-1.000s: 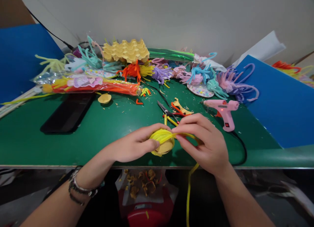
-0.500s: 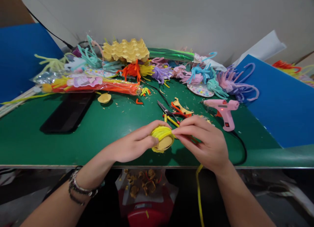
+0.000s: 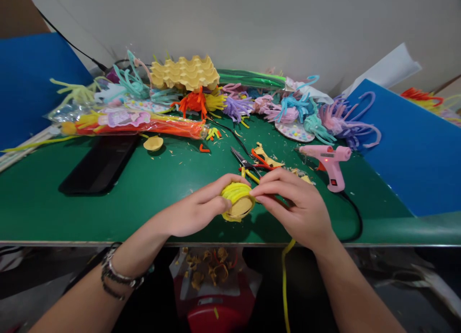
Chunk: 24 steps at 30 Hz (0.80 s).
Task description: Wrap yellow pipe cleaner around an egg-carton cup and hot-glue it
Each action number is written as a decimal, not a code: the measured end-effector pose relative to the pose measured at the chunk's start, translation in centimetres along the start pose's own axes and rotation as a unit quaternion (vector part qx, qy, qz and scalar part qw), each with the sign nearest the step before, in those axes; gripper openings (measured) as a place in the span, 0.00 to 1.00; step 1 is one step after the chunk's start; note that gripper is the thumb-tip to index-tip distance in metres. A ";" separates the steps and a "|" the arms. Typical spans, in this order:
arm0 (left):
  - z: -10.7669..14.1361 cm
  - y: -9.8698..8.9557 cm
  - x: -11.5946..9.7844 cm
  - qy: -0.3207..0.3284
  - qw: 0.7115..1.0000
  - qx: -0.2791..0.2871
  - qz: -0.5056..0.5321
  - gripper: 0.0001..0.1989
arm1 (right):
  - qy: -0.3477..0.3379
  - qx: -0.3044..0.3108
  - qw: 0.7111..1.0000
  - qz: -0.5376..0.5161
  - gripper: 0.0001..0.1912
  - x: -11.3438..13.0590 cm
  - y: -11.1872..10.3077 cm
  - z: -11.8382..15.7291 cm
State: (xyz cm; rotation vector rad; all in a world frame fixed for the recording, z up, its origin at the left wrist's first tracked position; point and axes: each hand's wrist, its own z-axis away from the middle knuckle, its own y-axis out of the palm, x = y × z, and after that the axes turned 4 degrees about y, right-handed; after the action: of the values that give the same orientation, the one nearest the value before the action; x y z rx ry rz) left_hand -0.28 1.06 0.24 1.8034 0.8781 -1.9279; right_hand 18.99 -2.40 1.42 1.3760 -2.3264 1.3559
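Note:
A small tan egg-carton cup (image 3: pixel 242 206), wrapped in several turns of yellow pipe cleaner (image 3: pixel 236 191), is gripped between the thumb and fingers of my left hand (image 3: pixel 201 203). Its hollow side faces me. At the cup's right rim, my right hand (image 3: pixel 297 201) pinches the yellow strand against the wrapping. A loose length of that strand (image 3: pixel 284 280) hangs below this hand, past the table edge. Just beyond the hands lie scissors (image 3: pixel 248 162) with dark blades, beside yellow and orange pipe-cleaner pieces.
A pink glue gun (image 3: pixel 327 162) with a lit red light stands at right. At left are a black phone (image 3: pixel 101 167) and a loose cup (image 3: pixel 153 143). Pipe-cleaner bundles (image 3: pixel 144 126) and an egg carton (image 3: pixel 185 73) line the back. A scrap bin (image 3: pixel 219 304) sits below.
My right fingers have drawn slightly closer along the cup's rim, and the hanging yellow strand has swung to the left. My left hand keeps its hold on the cup.

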 end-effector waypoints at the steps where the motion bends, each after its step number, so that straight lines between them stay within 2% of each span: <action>1: 0.0 0.0 0.1 -0.006 1.000 0.000 0.006 0.18 | 0.003 0.001 1.000 -0.004 0.05 0.0 0.0 0.0; 7: 0.0 0.0 0.3 -0.003 0.999 0.013 0.047 0.18 | 0.008 0.001 1.000 -0.014 0.05 0.1 0.1 0.0; 15: -0.1 0.3 -0.1 -0.013 1.000 -0.011 0.025 0.16 | 0.016 0.001 1.000 -0.015 0.05 0.1 0.3 0.0; 24: -0.1 0.2 -0.1 0.015 0.999 -0.038 0.016 0.16 | 0.046 -0.013 0.999 -0.015 0.03 -0.2 -0.4 0.2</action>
State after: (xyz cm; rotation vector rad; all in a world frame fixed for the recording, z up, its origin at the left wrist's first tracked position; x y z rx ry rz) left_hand -0.02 0.99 0.26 1.7954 0.9153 -1.8270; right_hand 19.49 -2.52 1.46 1.3064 -2.2474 1.3475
